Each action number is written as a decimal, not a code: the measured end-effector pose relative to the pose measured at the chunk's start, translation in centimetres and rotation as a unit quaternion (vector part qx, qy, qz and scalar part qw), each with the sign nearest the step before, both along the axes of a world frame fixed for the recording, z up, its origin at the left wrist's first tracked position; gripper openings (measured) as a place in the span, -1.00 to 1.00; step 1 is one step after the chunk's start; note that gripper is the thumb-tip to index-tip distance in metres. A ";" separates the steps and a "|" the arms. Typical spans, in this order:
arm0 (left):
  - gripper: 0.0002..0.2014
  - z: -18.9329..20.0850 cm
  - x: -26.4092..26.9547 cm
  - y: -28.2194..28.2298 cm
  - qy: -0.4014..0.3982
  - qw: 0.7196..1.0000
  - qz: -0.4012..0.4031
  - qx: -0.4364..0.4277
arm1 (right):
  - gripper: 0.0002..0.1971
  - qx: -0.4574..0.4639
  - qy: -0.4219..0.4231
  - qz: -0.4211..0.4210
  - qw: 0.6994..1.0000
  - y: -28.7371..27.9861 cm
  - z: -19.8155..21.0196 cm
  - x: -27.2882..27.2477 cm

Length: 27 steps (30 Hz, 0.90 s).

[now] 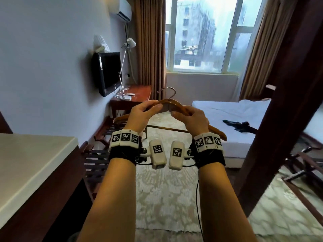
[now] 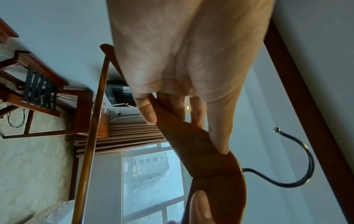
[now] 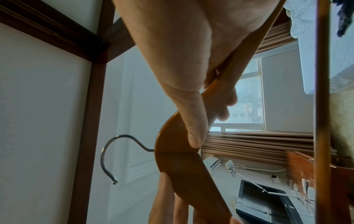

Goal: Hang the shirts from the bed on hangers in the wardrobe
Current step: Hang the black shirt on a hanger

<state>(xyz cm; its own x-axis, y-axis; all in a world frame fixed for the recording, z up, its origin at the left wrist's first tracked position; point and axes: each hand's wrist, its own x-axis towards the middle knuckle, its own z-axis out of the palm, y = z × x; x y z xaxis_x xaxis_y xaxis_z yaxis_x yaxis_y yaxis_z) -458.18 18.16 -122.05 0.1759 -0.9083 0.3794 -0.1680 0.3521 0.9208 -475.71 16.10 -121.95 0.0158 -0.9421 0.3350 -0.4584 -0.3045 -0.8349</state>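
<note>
I hold a bare wooden hanger (image 1: 168,103) with a metal hook (image 1: 167,91) up in front of me, hook pointing up. My left hand (image 1: 146,110) grips its left shoulder, thumb under and fingers over. My right hand (image 1: 188,116) grips the right shoulder the same way. The left wrist view shows the hanger (image 2: 210,163) pinched by my left hand (image 2: 178,115); the right wrist view shows the hanger (image 3: 178,159) under my right hand's thumb (image 3: 193,128). A dark shirt (image 1: 239,125) lies on the white bed (image 1: 227,109), ahead to the right.
A dark wooden frame post (image 1: 279,102) slants across the right. A white counter (image 1: 31,163) stands at the near left, a luggage rack (image 1: 101,140) beyond it. A desk with a lamp (image 1: 132,95) and a wall TV (image 1: 108,72) sit against the left wall. Patterned rug (image 1: 166,198) runs ahead.
</note>
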 end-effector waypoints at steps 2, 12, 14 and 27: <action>-0.90 0.7 0.4 -4.7 -0.003 1.000 0.006 -0.010 | -0.83 -0.006 -0.003 0.009 1.000 -4.7 0.8 0.4; -0.86 -0.9 2.6 -25.8 0.021 0.999 -0.019 -0.017 | -0.79 -0.006 -0.022 0.055 0.998 -24.1 0.9 1.8; -0.83 -1.9 3.0 -30.3 0.031 0.999 -0.033 -0.013 | -0.74 -0.007 -0.024 0.054 0.998 -28.2 0.1 2.2; -0.82 -0.9 4.2 -63.8 0.037 0.991 -0.126 0.011 | -0.84 -0.020 -0.031 -0.106 0.994 -59.3 -0.7 4.0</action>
<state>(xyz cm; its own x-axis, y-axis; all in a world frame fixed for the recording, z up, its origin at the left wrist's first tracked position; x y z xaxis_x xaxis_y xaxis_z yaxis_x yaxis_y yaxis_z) -453.94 -45.66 -122.91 -0.0314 -0.9347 0.3540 -0.0097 0.3545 0.9350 -471.70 -43.23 -122.65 -0.2025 -0.9080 0.3667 -0.4639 -0.2408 -0.8525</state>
